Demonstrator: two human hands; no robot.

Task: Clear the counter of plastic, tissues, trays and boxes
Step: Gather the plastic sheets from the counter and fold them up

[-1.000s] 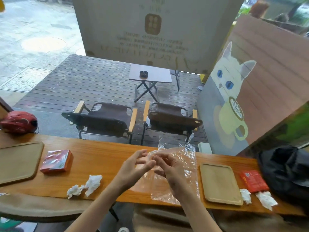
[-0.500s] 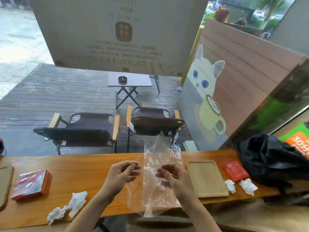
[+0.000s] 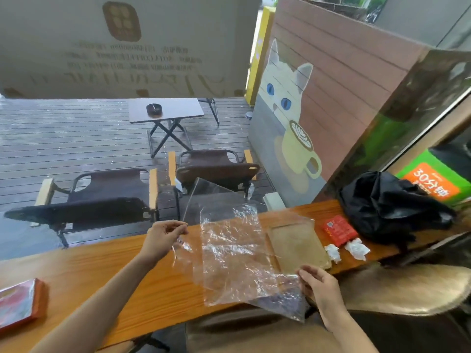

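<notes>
Clear plastic sheet [image 3: 230, 253] is stretched out between my two hands right now, crinkly and see-through, hanging over the wooden counter [image 3: 107, 273]. My left hand [image 3: 163, 238] pinches one corner of it between thumb and fingertips, so that grip is narrow and tight on the plastic. My right hand [image 3: 319, 284] has its fingers curled round the opposite lower edge, near the counter's front lip, holding the sheet there too. A second layer of the plastic droops below the counter edge, just left of my right hand.

Using the sheet as the landmark: the wooden tray [image 3: 298, 247] lies flat on the counter just right of it, and part of the tray shows through the plastic, so the sheet overlaps it from my angle. I can't tell whether they actually touch. Further right of the sheet, past the tray, sits a small red packet [image 3: 339, 230], with two crumpled white tissues [image 3: 348, 250] just in front of it. Beyond those is a black bag [image 3: 390, 207] slumped at the counter's far right end. Way off to the left of the sheet, at the picture's edge, is a red box [image 3: 21, 305] in shiny wrap, well apart from everything else.
</notes>
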